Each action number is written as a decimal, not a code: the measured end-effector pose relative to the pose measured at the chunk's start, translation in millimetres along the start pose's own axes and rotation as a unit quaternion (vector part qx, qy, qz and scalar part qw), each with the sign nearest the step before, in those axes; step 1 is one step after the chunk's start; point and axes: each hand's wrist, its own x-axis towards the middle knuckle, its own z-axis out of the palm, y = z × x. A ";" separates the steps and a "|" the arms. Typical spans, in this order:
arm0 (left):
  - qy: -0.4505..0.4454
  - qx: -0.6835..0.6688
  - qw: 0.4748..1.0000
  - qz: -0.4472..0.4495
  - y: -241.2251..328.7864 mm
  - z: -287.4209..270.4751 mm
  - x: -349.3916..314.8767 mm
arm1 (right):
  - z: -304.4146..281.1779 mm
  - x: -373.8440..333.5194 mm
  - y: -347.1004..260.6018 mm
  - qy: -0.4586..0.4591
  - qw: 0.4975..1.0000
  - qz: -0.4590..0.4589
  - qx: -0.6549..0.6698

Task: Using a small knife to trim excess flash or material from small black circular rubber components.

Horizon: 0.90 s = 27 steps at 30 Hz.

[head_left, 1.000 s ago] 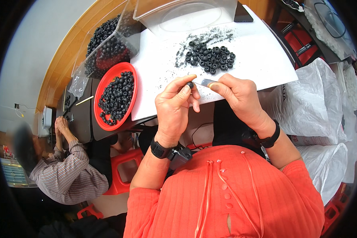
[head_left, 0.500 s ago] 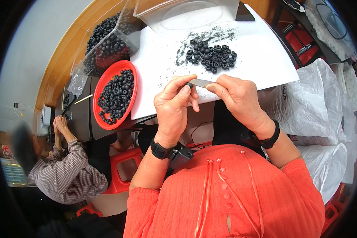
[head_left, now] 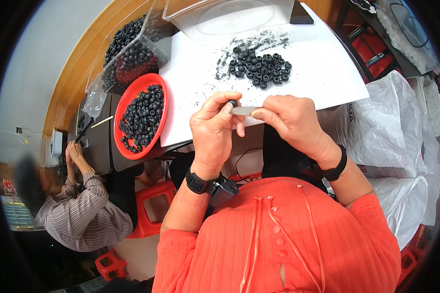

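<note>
Far left in my head view, a co-worker's hands [head_left: 74, 154] meet, fingers together, below a striped sleeve [head_left: 99, 188]. Right of them I log a clear bin [head_left: 165, 41] heaped with black beads, then a red bowl [head_left: 165, 93] of more beads overlapping the left edge of the white board [head_left: 190, 61]. The left forearm rises steeply from the lower edge, black strap [head_left: 197, 183] at the wrist. The left hand [head_left: 212, 128] is raised over the board's near edge, thumb side toward me; index finger stretched rightward, thumb angled up to meet it, the other fingers loosely curled beneath. Thumb and index pinch a single bead [head_left: 233, 103] near their tips. A short metal blade [head_left: 242, 111] lies nearly level just below that bead, its left end at the thumb tip; I cannot tell whether its edge touches the bead. Beyond, a loose pile of beads [head_left: 261, 68] sits on the board amid dark crumbs [head_left: 269, 38]. The right forearm slants up and leftward, wrist strap [head_left: 337, 166] black. I read the right hand [head_left: 296, 119] as closed on the blade's right end, knuckles up, fingers curled under, thumb pressed along the metal. White plastic bags [head_left: 379, 127] stand farther right.
</note>
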 end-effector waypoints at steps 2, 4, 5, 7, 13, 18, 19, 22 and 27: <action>-0.020 -0.011 1.000 -0.013 3.9 1.4 -0.2 | -3.2 -1.9 3.0 0.010 0.999 0.017 0.037; -0.015 -0.008 1.000 -0.005 2.7 3.5 0.7 | -7.2 -4.1 3.2 0.015 0.984 0.105 0.145; -0.011 -0.007 1.000 0.001 2.0 3.9 1.2 | -7.2 -4.0 2.1 0.015 0.984 0.105 0.145; -0.014 -0.005 1.000 -0.001 1.8 3.1 0.0 | -6.7 -3.9 -0.1 0.028 0.975 0.134 0.175; -0.010 -0.007 1.000 -0.004 1.8 3.7 -2.2 | -2.9 -4.9 -2.4 0.041 0.986 0.109 0.119; -0.037 -0.017 0.999 -0.015 1.3 0.4 -3.5 | 1.5 -4.3 -5.2 0.053 0.994 0.073 0.060; -0.030 -0.011 0.999 -0.014 0.8 1.3 -3.6 | 2.4 -4.2 -5.1 0.058 0.995 0.060 0.051; -0.024 0.008 1.000 -0.007 1.3 4.2 -4.8 | 4.0 -3.6 -6.2 0.064 0.997 0.035 0.019; -0.020 0.005 1.000 0.021 -1.0 0.9 -6.2 | 0.1 -3.0 -9.3 0.058 0.988 0.118 0.078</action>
